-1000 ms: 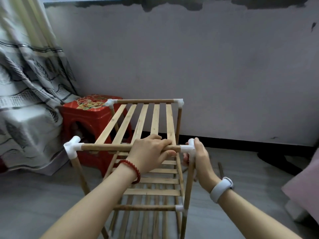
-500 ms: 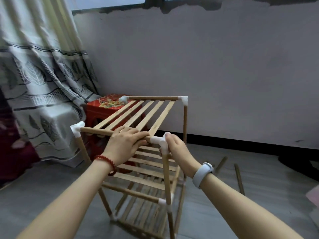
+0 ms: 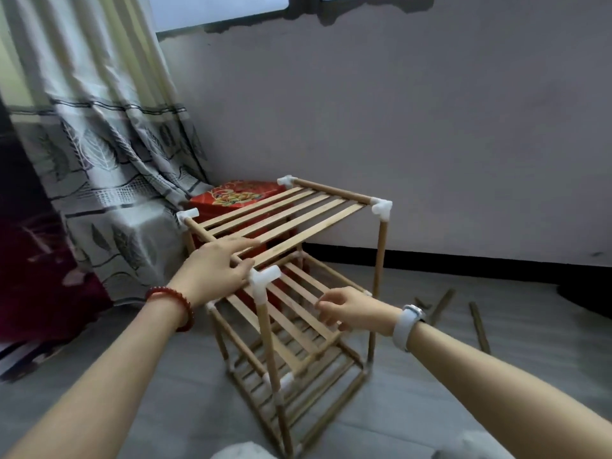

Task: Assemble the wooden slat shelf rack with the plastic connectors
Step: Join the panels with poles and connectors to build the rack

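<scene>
Bamboo-coloured round poles and flat thin slats are making up the shelf rack (image 3: 291,279), which is standing upright on the grey floor (image 3: 430,376) at the centre of the view, with three slatted tiers showing. White plastic connectors are capping its corners; the nearest top connector (image 3: 263,279) is a smooth, three-way elbow at about 6 o'clock of the top tier.

Just at 9 o'clock of that connector, the left hand (image 3: 215,270) is lying on the top front pole, fingers nearly straight and pressing flat across the pole and the first slats, gripping nothing. A red bead bracelet (image 3: 172,303) is circling its wrist. At 4 o'clock from the connector, the right hand (image 3: 351,308) is hovering over the middle tier, fingers loosely spread and holding nothing; whether it is touching the slats cannot be told. A pale wristband (image 3: 407,326) is sitting on that wrist.

Behind the rack at 11 o'clock, a red stool (image 3: 238,197) is standing just beside it, with a patterned curtain (image 3: 109,167) hanging farther at 10 o'clock. Loose poles (image 3: 478,326) are lying on the floor at 3 o'clock, well apart from the rack.
</scene>
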Demonstrator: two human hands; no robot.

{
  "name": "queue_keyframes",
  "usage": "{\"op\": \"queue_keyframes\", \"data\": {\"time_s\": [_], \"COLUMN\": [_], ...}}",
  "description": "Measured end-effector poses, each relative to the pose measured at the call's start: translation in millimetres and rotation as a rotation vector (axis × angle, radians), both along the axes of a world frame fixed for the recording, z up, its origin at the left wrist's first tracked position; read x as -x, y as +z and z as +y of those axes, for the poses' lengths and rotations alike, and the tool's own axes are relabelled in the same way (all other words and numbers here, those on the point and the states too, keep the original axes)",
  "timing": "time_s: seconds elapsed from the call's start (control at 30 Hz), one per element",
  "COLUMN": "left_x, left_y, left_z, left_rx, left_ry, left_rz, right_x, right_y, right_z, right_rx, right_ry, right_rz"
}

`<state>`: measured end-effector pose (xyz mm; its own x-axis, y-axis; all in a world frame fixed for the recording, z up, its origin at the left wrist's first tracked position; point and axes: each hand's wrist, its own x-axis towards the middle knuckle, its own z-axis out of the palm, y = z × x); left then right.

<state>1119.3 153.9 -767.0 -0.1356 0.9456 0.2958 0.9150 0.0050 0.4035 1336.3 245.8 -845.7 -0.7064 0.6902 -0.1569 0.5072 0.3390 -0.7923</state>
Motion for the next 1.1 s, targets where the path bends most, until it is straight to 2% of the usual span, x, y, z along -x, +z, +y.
{"op": "queue_keyframes", "data": {"time_s": [0.1, 0.2, 0.33, 0.5, 0.63, 0.77, 0.87, 1.0, 1.1], "left_x": [-51.4, -109.8, -173.8, -228.4, -254.2, -269.6, -279.7, -278.8, -271.0], "left_y": [1.6, -22.9, -98.9, -230.3, -334.6, -419.8, -475.7, -513.1, -522.8], "left_z": [13.9, 44.2, 100.1, 178.8, 225.9, 255.7, 272.0, 273.5, 272.3], "left_rx": [-0.112, -0.071, 0.15, 0.502, 0.693, 0.811, 0.926, 0.945, 0.917], "left_ry": [-0.13, -0.272, -0.328, -0.309, -0.3, -0.261, -0.282, -0.331, -0.347], "left_rz": [0.077, 0.092, 0.063, -0.031, -0.06, -0.012, 0.11, 0.288, 0.302], "right_x": [-39.9, -82.3, -145.5, -229.9, -273.4, -292.7, -300.3, -305.1, -306.5], "right_y": [-7.4, -23.3, -78.0, -191.6, -275.8, -345.2, -390.7, -427.3, -446.2], "right_z": [12.5, 30.5, 61.8, 116.1, 159.2, 209.3, 248.4, 284.2, 294.1], "right_rx": [-0.011, -0.061, -0.007, 0.037, 0.094, 0.055, 0.029, 0.045, -0.121], "right_ry": [-0.047, -0.146, -0.352, -0.752, -0.947, -0.938, -0.868, -0.841, -0.883], "right_rz": [-0.091, -0.162, -0.184, -0.276, -0.404, -0.499, -0.553, -0.675, -0.769]}}
